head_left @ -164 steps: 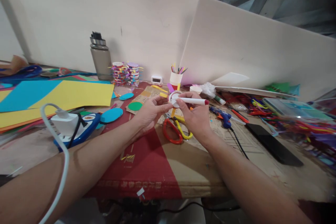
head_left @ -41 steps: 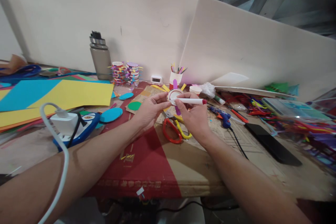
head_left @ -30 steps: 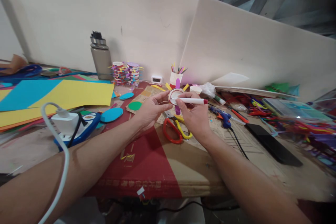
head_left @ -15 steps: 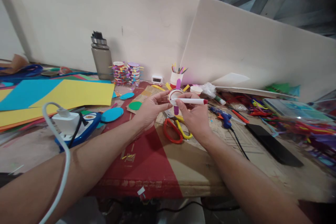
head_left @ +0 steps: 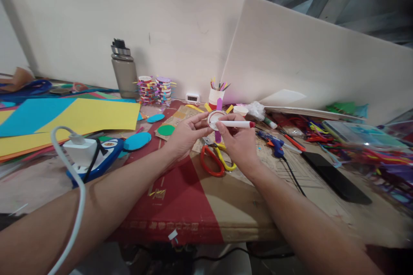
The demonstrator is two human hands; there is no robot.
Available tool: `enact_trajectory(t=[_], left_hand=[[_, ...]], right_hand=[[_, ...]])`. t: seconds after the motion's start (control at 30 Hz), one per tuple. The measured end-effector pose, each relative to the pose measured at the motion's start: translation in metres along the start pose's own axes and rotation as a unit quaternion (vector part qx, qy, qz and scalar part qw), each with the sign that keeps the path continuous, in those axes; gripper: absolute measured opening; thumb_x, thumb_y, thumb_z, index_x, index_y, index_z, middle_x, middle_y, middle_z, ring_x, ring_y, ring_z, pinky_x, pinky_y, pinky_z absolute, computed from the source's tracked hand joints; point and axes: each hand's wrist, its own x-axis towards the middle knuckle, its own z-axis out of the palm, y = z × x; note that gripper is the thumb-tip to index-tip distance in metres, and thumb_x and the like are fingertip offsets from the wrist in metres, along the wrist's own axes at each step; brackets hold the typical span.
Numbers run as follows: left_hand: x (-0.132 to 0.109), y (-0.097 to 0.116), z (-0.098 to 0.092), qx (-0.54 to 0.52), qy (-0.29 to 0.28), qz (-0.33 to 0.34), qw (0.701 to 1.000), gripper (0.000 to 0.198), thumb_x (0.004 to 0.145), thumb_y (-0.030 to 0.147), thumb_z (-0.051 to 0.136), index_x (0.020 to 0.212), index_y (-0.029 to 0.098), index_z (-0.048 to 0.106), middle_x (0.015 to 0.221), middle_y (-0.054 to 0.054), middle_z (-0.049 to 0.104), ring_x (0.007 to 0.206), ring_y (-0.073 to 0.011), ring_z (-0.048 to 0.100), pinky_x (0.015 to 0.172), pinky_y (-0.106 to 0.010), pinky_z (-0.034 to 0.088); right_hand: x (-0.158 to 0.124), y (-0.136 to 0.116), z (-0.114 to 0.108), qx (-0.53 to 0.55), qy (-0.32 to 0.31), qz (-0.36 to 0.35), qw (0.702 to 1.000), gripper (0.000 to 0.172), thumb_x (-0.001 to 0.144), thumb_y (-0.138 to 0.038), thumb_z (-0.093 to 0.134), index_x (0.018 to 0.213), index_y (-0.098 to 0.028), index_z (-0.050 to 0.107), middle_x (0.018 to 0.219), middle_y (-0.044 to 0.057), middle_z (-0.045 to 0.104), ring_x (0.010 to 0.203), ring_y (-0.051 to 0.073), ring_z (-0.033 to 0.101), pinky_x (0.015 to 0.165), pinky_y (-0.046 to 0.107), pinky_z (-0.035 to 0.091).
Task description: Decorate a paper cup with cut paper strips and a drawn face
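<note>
Between my hands is a small round white craft piece (head_left: pixel 213 117) with a rim, and purple and yellow strips stick out around it. My left hand (head_left: pixel 189 133) grips its left edge between thumb and fingers. A white marker with a red end (head_left: pixel 238 124) lies in the pinch of my right hand (head_left: pixel 240 142), its other end at the face of the round piece. Whether the tip touches is too small to tell. Below the hands lie scissors (head_left: pixel 211 161) with one red and one yellow handle. A green paper disc (head_left: pixel 165 129) rests left of them on the cardboard.
Left are coloured sheets (head_left: pixel 97 114), blue paper discs (head_left: pixel 137 141) and a power strip (head_left: pixel 112 154) with a white cable crossing my left arm. Behind stand a bottle (head_left: pixel 124 71), decorated stacks (head_left: pixel 163 90) and a pencil cup (head_left: pixel 216 96). Right are a glue gun (head_left: pixel 277 146) and phone (head_left: pixel 335 176).
The round piece has turned or tilted slightly, and its white face shows a little differently. Both hands keep their hold in nearly the same place.
</note>
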Motion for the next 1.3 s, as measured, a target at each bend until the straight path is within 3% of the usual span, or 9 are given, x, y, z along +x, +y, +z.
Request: enact_trajectory(t=[0.43, 0.63, 1.3], left_hand=[[0.0005, 0.0001, -0.0002, 0.000, 0.012, 0.004, 1.000, 0.060, 0.062, 0.017, 0.085, 0.118, 0.019, 0.066, 0.094, -0.004, 0.074, 0.089, -0.0156, 0.065, 0.088, -0.031, 0.048], [0.0004, 0.0024, 0.0012, 0.004, 0.023, 0.007, 1.000, 0.047, 0.060, 0.016, 0.086, 0.102, 0.015, 0.066, 0.089, -0.004, 0.073, 0.083, -0.0141, 0.065, 0.086, -0.030, 0.048], [0.0010, 0.0024, 0.0003, 0.015, 0.013, 0.016, 1.000, 0.052, 0.063, 0.020, 0.084, 0.113, 0.017, 0.069, 0.105, -0.007, 0.073, 0.096, -0.0166, 0.064, 0.092, -0.033, 0.048]], right_hand=[[-0.0002, -0.0024, 0.0011, 0.024, 0.002, -0.001, 1.000, 0.019, 0.085, -0.038, 0.064, 0.088, -0.020, 0.061, 0.077, 0.002, 0.065, 0.062, 0.012, 0.056, 0.058, 0.026, 0.044], [0.0000, -0.0010, 0.0007, 0.014, 0.000, 0.005, 1.000, 0.019, 0.084, -0.038, 0.065, 0.087, -0.020, 0.062, 0.073, 0.000, 0.063, 0.057, 0.011, 0.052, 0.054, 0.026, 0.041], [0.0007, -0.0025, -0.0007, 0.004, -0.002, 0.002, 1.000, 0.016, 0.084, -0.035, 0.065, 0.089, -0.020, 0.061, 0.074, 0.000, 0.063, 0.058, 0.011, 0.053, 0.054, 0.025, 0.041]])
